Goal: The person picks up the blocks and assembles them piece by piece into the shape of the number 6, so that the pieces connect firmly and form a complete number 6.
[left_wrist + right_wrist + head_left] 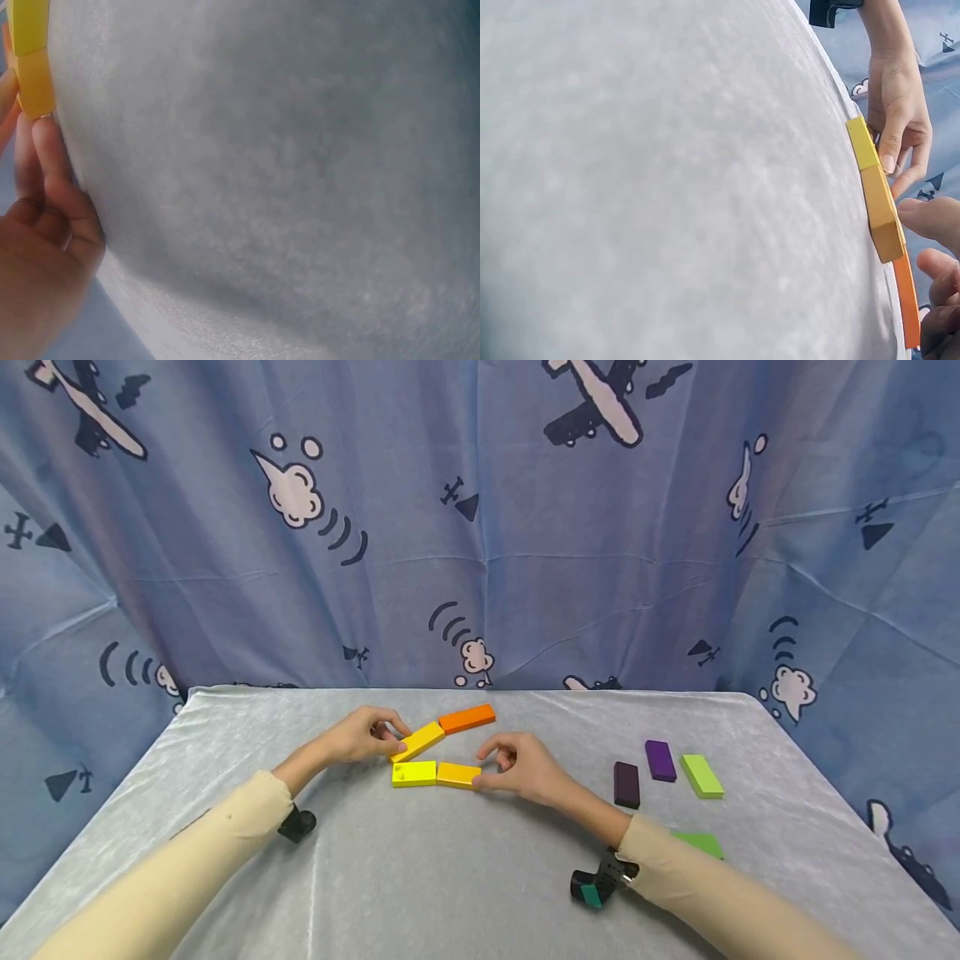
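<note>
My left hand (366, 735) is at a yellow block (420, 741), thumb on its near side and fingers by its far side. That block slants up to an orange block (467, 719), ends meeting. In front lies a yellow-green block (414, 774), its right end against an amber block (453, 775). My right hand (528, 770) touches the amber block's right end with the thumb; its other fingers are bent in the air, apart from the blocks. In the right wrist view the amber block (880, 210) and orange block (907, 300) appear by the right fingertips.
To the right lie a dark brown block (626, 785), a purple block (661, 760) and a light green block (702, 776). A green block (699, 843) is partly behind my right sleeve (697, 885). A blue patterned curtain (480, 527) hangs behind the grey cloth-covered table (420, 877).
</note>
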A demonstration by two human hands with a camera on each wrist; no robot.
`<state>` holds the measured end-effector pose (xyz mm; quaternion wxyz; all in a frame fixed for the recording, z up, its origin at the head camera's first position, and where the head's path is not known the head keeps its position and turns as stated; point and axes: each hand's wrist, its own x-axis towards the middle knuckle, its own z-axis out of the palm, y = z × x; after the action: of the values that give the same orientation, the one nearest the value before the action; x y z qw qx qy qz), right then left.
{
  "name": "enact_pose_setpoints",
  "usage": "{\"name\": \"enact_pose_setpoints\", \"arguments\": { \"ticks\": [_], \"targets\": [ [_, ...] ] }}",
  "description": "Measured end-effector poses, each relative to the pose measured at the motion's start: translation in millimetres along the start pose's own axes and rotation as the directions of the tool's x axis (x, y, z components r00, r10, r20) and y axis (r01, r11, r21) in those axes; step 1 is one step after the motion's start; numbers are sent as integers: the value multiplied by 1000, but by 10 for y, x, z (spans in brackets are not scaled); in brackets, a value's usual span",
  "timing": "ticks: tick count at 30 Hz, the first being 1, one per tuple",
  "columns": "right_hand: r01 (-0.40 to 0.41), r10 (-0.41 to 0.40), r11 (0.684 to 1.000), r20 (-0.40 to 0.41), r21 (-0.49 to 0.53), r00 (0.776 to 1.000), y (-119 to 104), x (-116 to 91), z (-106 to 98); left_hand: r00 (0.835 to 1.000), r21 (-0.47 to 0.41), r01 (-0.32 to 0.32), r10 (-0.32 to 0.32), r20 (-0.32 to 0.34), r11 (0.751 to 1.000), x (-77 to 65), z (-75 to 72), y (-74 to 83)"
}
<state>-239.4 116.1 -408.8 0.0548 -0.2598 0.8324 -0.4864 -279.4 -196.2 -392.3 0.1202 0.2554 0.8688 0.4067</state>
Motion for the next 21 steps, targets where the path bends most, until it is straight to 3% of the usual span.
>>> {"name": "enact_pose_setpoints", "arguments": {
  "ticks": [7, 21],
  "targets": [
    [43, -43, 999, -17, -16, 999, 59, -66, -124, 1000, 8, -3, 3, -1, 1000, -5, -1, 10],
    [-53, 51, 998, -67, -33, 996, 110, -300, -527, 1000, -3, 6, -6, 6, 1000, -3, -2, 18]
  ]
}}
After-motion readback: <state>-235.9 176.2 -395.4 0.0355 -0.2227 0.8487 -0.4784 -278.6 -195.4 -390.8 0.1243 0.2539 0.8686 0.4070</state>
